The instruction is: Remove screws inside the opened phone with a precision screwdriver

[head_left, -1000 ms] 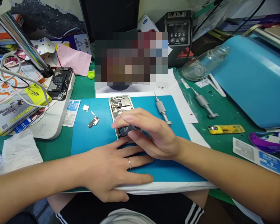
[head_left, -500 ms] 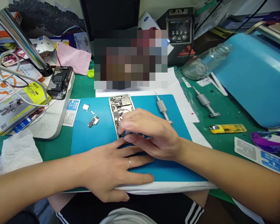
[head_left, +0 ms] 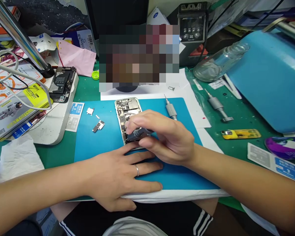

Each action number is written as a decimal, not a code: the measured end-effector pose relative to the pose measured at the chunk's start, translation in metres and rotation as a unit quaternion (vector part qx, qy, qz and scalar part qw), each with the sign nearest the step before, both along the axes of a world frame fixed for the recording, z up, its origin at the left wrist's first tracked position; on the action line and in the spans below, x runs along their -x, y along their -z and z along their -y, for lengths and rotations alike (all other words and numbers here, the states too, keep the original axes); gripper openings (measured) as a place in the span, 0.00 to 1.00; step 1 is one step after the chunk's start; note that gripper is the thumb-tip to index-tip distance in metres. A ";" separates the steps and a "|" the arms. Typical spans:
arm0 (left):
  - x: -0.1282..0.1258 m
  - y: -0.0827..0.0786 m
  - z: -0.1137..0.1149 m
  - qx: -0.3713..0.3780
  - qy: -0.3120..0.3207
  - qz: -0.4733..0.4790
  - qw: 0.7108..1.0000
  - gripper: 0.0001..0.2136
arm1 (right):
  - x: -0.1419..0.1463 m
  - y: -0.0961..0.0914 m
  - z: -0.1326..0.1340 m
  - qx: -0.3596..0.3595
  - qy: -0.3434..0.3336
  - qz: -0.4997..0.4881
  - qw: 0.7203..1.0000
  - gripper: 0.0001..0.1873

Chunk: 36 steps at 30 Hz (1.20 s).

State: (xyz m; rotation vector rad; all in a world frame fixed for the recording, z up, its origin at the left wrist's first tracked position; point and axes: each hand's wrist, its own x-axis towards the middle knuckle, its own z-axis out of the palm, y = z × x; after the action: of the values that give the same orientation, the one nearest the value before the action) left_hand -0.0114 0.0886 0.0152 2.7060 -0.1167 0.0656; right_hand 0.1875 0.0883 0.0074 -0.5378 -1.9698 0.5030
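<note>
An opened phone (head_left: 128, 106) with its inner boards exposed lies upright on a blue mat (head_left: 93, 150). Across its lower part, my right hand (head_left: 166, 136) is closed around a dark grey tool (head_left: 140, 131) with a ridged grip. The tool's low end points into the phone's lower left; its exact kind is unclear. My left hand (head_left: 123, 177), a ring on one finger, lies flat with fingers spread, its foremost finger at the phone's bottom edge. Small metal phone parts (head_left: 98, 126) rest on the mat to the left.
A grey screwdriver (head_left: 171, 109) lies right of the phone, and another screwdriver (head_left: 217, 106) sits farther right. Beyond are a glass jar (head_left: 218, 64) and a yellow lighter (head_left: 241, 134). At left, a second opened phone (head_left: 62, 85) rests on a white box (head_left: 56, 131).
My right hand has shifted slightly right and its fingers have lifted apart, showing more of the dark grey tool. My left hand stays in place. The view has tilted a little.
</note>
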 end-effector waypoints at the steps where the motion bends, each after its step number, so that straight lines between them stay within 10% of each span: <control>1: 0.000 0.000 0.000 -0.001 0.002 0.001 1.000 0.26 | 0.000 0.000 0.000 0.003 0.000 -0.002 1.000 0.23; 36: 0.001 -0.001 0.000 0.004 0.000 0.001 1.000 0.26 | -0.005 0.000 0.000 -0.033 0.001 0.024 0.999 0.30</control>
State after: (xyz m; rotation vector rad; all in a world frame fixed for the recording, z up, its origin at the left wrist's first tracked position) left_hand -0.0124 0.0887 0.0166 2.6972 -0.1171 0.0697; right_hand 0.1926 0.0884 0.0070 -0.5151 -2.0242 0.4267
